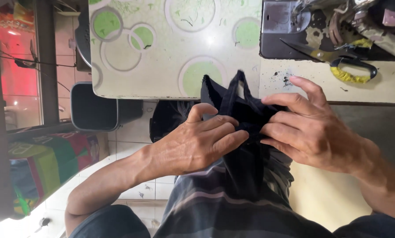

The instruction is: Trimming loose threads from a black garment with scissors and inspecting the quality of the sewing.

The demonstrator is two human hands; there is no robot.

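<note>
A table (171, 48) with a pale cover printed in green circles fills the upper middle. Its near edge runs just above the hands. Loose thread bits (188, 20) lie scattered on it toward the far edge. At the table's right side sits a dark sewing machine base (281, 39), with camouflage cloth (378, 31) heaped on it at the far right corner. Scissors (338, 61) with yellow-wrapped handles lie at the base's near edge, over a cream worktop (382, 88) with dark specks.

We see scissors (338, 61) far right, a green-circled table (162, 48) beyond, and a dark bin (94, 108) at left.
</note>
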